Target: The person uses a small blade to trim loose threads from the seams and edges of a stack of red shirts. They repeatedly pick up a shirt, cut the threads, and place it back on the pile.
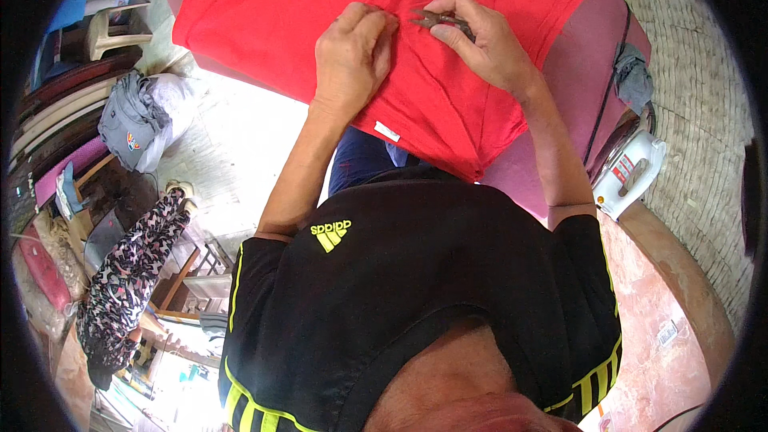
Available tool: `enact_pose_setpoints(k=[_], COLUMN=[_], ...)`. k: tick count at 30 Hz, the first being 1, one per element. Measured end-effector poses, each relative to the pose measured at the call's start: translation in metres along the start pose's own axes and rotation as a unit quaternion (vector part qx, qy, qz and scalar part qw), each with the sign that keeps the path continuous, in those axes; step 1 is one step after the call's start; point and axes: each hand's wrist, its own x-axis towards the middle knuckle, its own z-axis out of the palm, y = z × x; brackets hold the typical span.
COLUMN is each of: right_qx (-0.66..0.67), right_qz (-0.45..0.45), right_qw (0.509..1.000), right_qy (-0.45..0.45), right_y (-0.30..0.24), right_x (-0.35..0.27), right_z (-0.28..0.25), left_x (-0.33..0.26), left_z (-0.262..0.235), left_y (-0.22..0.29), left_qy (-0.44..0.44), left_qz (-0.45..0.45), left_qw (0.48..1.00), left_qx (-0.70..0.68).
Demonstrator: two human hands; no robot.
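Observation:
Red fabric, seemingly a garment (272,16), lies spread over a pink-covered table (596,56), with its near end hanging toward my body. A small white label (387,130) shows close to that near edge. My left hand (352,56) rests on the red cloth, its fingers closed in a pinch on a bit of the fabric. Just right of it, my right hand (498,48) grips dark metal thread snips (450,22). The snips' jaws point left, toward the pinched fingers, and stand slightly apart above the cloth.
A white clothes iron (632,172) stands at the right beside the table, near a bunched grey cloth (633,78). A beige plastic chair (112,36) and a grey bag (132,122) are at the left. Another person in patterned clothes (128,264) is at the lower left.

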Motion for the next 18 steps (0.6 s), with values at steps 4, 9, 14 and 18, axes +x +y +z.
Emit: enact_pose_setpoints(k=[4, 9, 14, 18], right_qx=[-0.127, -0.205, -0.252, -0.17], right_qz=[-0.048, -0.069, -0.066, -0.063], right_qw=[0.991, 0.976, 0.965, 0.983], right_qy=[0.005, -0.004, -0.024, -0.012], right_y=[-0.012, -0.015, -0.02, -0.017], right_x=[0.005, 0.01, 0.014, 0.012], right_z=[0.0, 0.001, 0.002, -0.002], left_x=[0.001, 0.001, 0.0, -0.004], left_z=[-0.002, -0.001, -0.003, -0.008], left_y=[-0.002, -0.003, -0.001, -0.005], left_qy=[-0.001, 0.002, 0.003, -0.001], left_qz=[-0.001, 0.011, 0.01, -0.018], left_qw=[1.0, 1.0, 1.0, 1.0], left_qx=[-0.016, -0.012, -0.014, -0.015])
